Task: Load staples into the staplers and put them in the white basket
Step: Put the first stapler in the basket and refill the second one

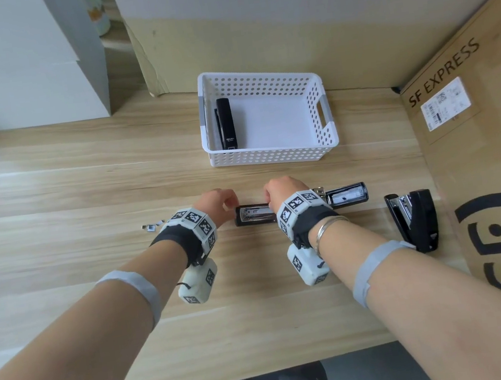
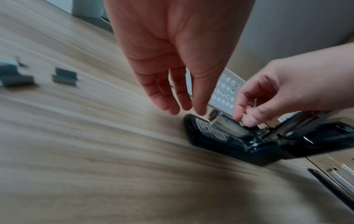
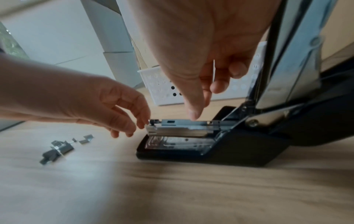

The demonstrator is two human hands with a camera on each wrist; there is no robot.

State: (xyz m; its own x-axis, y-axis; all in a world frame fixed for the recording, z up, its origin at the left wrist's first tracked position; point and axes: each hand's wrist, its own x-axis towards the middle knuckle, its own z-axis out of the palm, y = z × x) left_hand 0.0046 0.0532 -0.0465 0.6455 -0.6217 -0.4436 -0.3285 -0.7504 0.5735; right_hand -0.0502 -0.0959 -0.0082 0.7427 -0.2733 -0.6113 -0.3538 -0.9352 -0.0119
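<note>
A black stapler (image 1: 254, 215) lies on the wooden table, swung fully open with its lid (image 1: 348, 196) flat to the right. Its metal magazine (image 3: 178, 128) shows raised over the base. My left hand (image 1: 228, 204) hovers with relaxed fingers, the fingertips (image 3: 142, 124) at the magazine's front end. My right hand (image 1: 271, 199) is over the magazine, thumb tip (image 3: 193, 116) on its top, pinching a thin metal strip (image 3: 214, 68) that looks like staples. The white basket (image 1: 267, 155) stands behind and holds one black stapler (image 1: 226, 122).
Another black stapler (image 1: 414, 221) sits partly open at the right, close to a large SF EXPRESS cardboard box (image 1: 476, 132). Loose staple pieces (image 1: 153, 226) lie left of my left wrist. Cardboard (image 1: 253, 38) closes the back, with white boxes (image 1: 17, 77) at the far left.
</note>
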